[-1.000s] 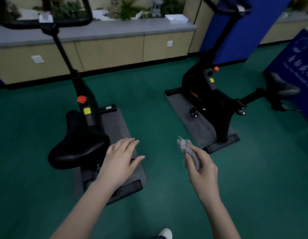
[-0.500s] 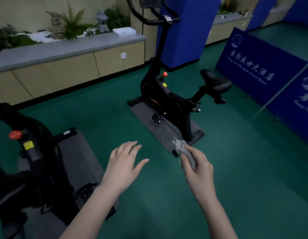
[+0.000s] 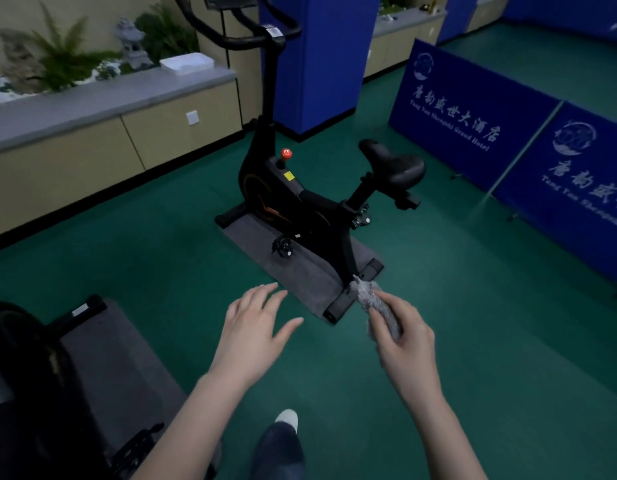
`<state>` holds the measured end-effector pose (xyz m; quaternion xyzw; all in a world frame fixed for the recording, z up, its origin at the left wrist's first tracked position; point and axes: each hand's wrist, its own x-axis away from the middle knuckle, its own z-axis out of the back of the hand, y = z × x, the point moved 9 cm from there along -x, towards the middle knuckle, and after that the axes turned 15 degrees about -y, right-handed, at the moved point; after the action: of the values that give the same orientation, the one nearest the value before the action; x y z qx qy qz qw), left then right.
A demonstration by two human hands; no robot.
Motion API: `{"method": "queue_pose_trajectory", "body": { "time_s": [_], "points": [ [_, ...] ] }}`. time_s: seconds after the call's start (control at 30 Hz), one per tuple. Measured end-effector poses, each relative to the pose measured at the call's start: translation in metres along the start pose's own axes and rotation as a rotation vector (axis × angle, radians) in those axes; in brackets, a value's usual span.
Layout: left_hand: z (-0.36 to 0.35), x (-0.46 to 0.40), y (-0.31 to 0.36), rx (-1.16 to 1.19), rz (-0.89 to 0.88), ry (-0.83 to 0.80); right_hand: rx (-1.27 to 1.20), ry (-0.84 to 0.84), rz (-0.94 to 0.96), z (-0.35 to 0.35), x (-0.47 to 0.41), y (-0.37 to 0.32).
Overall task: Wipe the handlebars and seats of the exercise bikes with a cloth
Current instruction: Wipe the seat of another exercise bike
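A black exercise bike (image 3: 300,206) stands on a grey mat (image 3: 293,268) in the middle of the view. Its black seat (image 3: 393,164) points right and its black handlebars (image 3: 238,32) reach the top edge. My right hand (image 3: 404,344) grips a bunched grey cloth (image 3: 373,303) in the air, just in front of the bike's rear foot. My left hand (image 3: 255,327) hovers beside it with fingers spread, holding nothing. A second black bike (image 3: 26,375) is cut off at the lower left, its seat and handlebars out of view.
The floor (image 3: 473,306) is green. A long beige cabinet (image 3: 92,150) with plants on its grey top runs along the back left. A blue pillar (image 3: 317,57) stands behind the bike. Blue banner panels (image 3: 473,112) line the right side. My leg and white shoe (image 3: 286,419) show below.
The view has swung right and moved closer: the left bike has slid off to the lower left and the other bike now sits centre. Both hands keep their pose, cloth still held.
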<state>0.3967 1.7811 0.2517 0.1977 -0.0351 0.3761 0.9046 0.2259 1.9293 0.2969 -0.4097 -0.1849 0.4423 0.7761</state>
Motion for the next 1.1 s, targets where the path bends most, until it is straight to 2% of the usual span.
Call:
{"method": "queue_pose_trajectory", "body": {
  "time_s": [0.27, 0.5, 0.8, 1.1],
  "points": [
    [0.029, -0.108, -0.01, 0.021, -0.045, -0.029, 0.082, -0.043, -0.025, -0.002, -0.104, -0.009],
    [0.029, -0.18, 0.011, -0.006, -0.103, -0.089, 0.061, -0.002, -0.118, 0.02, -0.147, 0.025],
    [0.013, -0.262, 0.096, -0.016, -0.151, -0.117, 0.039, 0.019, -0.13, 0.092, -0.206, 0.091],
    [-0.015, -0.331, 0.21, 0.02, -0.04, -0.077, 0.005, -0.018, -0.082, 0.213, -0.276, 0.18]
  ]
}}
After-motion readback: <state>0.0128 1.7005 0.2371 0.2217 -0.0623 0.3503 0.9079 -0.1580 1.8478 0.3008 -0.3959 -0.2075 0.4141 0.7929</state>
